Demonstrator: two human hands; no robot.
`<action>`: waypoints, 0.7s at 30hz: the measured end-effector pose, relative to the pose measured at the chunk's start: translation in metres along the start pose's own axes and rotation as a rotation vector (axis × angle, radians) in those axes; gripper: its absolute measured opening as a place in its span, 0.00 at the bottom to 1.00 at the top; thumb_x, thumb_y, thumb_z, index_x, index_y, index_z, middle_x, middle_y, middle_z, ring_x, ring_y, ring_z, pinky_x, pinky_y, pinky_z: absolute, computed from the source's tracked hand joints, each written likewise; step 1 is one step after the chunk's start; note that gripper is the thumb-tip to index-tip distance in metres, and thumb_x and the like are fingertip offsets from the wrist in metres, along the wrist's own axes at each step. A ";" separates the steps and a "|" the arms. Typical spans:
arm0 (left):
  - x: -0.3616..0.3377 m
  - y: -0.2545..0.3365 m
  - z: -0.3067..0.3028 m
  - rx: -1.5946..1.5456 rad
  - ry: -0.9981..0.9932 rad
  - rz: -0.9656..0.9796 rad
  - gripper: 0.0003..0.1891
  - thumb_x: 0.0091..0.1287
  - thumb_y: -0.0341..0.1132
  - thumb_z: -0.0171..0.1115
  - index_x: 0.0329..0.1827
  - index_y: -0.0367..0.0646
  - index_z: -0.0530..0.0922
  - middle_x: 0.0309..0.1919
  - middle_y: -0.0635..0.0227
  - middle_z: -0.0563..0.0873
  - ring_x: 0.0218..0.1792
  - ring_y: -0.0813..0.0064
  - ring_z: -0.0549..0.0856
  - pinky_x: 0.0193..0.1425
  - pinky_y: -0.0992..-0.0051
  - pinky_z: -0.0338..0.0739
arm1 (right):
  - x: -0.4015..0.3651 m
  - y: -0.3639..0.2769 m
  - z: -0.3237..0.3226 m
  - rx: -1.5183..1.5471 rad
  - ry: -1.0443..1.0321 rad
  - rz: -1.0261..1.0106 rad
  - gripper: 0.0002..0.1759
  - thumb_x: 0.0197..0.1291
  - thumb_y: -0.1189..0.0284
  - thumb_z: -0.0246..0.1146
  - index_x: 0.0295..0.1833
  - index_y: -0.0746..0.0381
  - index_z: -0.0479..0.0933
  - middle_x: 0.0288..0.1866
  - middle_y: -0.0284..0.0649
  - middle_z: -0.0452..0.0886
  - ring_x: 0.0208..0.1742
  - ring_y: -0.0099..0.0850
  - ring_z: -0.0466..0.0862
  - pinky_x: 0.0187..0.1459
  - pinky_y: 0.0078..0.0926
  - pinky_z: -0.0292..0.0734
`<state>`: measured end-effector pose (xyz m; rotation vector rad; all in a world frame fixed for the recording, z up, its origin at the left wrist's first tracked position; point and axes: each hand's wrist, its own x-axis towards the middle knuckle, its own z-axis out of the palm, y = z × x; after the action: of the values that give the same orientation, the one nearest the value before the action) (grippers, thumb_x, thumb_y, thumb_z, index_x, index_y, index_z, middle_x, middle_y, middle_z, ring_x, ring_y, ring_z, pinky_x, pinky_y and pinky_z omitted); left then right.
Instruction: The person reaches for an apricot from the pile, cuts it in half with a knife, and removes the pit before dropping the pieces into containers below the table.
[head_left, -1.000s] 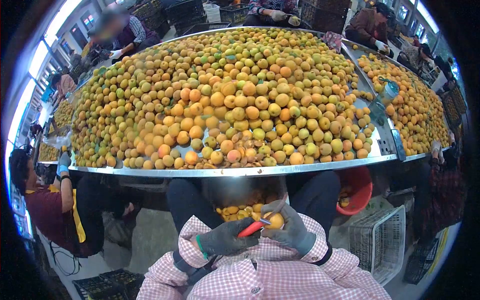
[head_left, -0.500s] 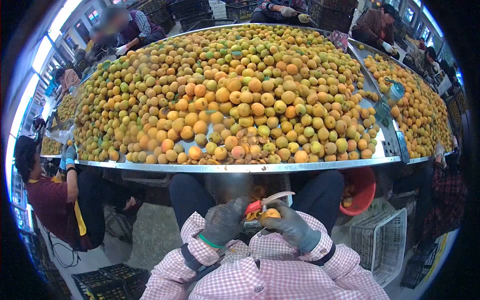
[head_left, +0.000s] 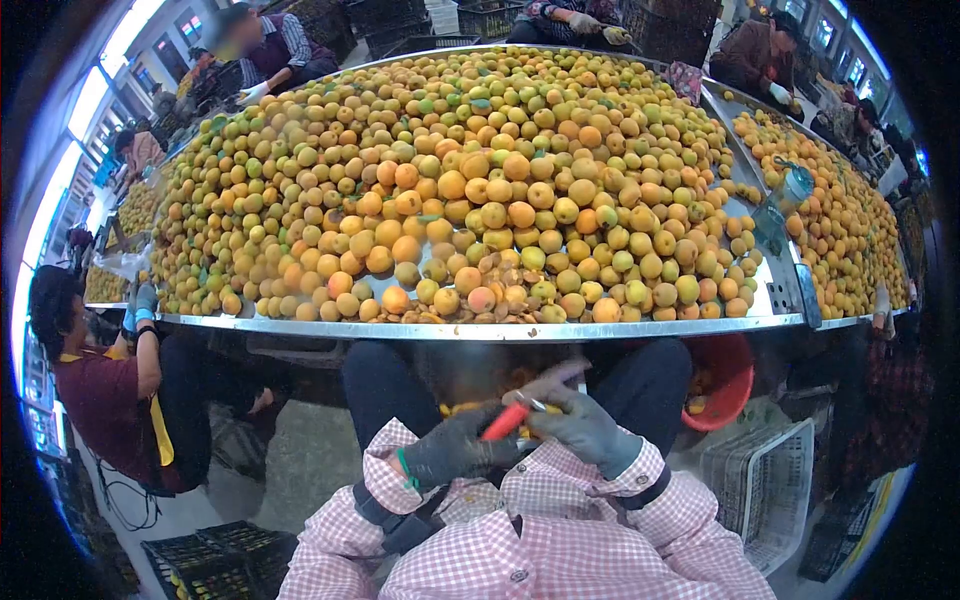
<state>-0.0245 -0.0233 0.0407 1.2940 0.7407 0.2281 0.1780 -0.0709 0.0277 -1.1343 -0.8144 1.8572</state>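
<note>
My left hand (head_left: 455, 445), in a dark grey glove, is closed at the red handle of a knife (head_left: 505, 420). The knife's pale blade is smeared by motion and points up and right. My right hand (head_left: 585, 430), in a grey glove, is curled close beside the handle, its thumb near the metal neck. Only a sliver of orange apricot shows under its fingers; the rest is hidden. Both hands are over my lap, below the metal table edge. A large heap of apricots (head_left: 400, 200) covers the table (head_left: 480, 331), with cut pieces (head_left: 500, 305) near the front edge.
A red basin (head_left: 735, 385) and a pale plastic crate (head_left: 780, 490) stand at my right. Black crates (head_left: 220, 560) are at lower left. A lidded bottle (head_left: 790, 190) stands on the table divider. Co-workers sit around the table, one person (head_left: 110, 385) close at left.
The knife blade has swung and blurred. My left hand has turned lower around the handle, and my right hand has closed in on it. The apricot, visible before, is now mostly hidden.
</note>
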 end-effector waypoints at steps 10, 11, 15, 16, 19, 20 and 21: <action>-0.008 0.014 0.005 0.407 0.315 0.134 0.23 0.61 0.44 0.66 0.54 0.40 0.72 0.36 0.53 0.81 0.36 0.56 0.83 0.40 0.66 0.76 | 0.000 0.013 -0.011 -0.251 0.122 -0.343 0.37 0.41 0.69 0.76 0.58 0.63 0.67 0.52 0.42 0.73 0.54 0.31 0.75 0.56 0.29 0.72; -0.009 0.013 0.008 0.345 0.242 0.146 0.23 0.60 0.45 0.66 0.53 0.41 0.72 0.35 0.53 0.82 0.34 0.55 0.84 0.39 0.65 0.76 | -0.001 0.017 -0.010 -0.292 0.162 -0.391 0.37 0.39 0.70 0.77 0.57 0.62 0.68 0.52 0.42 0.74 0.53 0.31 0.75 0.55 0.29 0.72; -0.014 0.009 0.016 0.512 0.178 0.115 0.21 0.61 0.47 0.65 0.48 0.40 0.73 0.32 0.53 0.82 0.32 0.55 0.84 0.36 0.64 0.76 | -0.006 0.014 0.011 -0.345 0.242 -0.494 0.32 0.38 0.71 0.77 0.51 0.62 0.71 0.46 0.40 0.76 0.52 0.32 0.75 0.53 0.28 0.72; -0.015 0.009 0.015 0.510 0.181 0.110 0.21 0.61 0.47 0.65 0.48 0.40 0.73 0.32 0.53 0.82 0.32 0.55 0.84 0.36 0.64 0.76 | -0.005 0.012 0.009 -0.344 0.237 -0.490 0.32 0.38 0.71 0.77 0.51 0.62 0.71 0.46 0.40 0.76 0.52 0.32 0.75 0.53 0.28 0.72; -0.019 0.008 0.011 0.582 0.141 0.039 0.22 0.61 0.45 0.66 0.50 0.40 0.73 0.33 0.56 0.83 0.32 0.60 0.84 0.37 0.67 0.77 | -0.004 0.002 0.000 -1.117 0.237 -0.812 0.35 0.40 0.71 0.76 0.55 0.62 0.68 0.50 0.42 0.74 0.53 0.33 0.75 0.55 0.28 0.71; -0.022 0.003 0.010 0.435 0.224 0.150 0.22 0.60 0.44 0.67 0.51 0.41 0.73 0.33 0.57 0.83 0.33 0.62 0.85 0.38 0.68 0.77 | -0.005 -0.002 -0.002 -1.229 0.193 -0.765 0.35 0.41 0.72 0.75 0.56 0.62 0.68 0.53 0.43 0.73 0.54 0.33 0.75 0.56 0.29 0.71; -0.024 -0.001 0.007 0.286 0.305 0.261 0.22 0.60 0.42 0.68 0.52 0.41 0.73 0.33 0.59 0.83 0.33 0.65 0.85 0.38 0.69 0.78 | -0.005 -0.003 -0.002 -1.341 0.149 -0.716 0.34 0.43 0.72 0.74 0.58 0.62 0.67 0.55 0.43 0.73 0.54 0.33 0.75 0.56 0.29 0.70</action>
<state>-0.0380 -0.0422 0.0495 1.6516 0.8837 0.5557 0.1825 -0.0734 0.0317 -1.3720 -2.1398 0.4714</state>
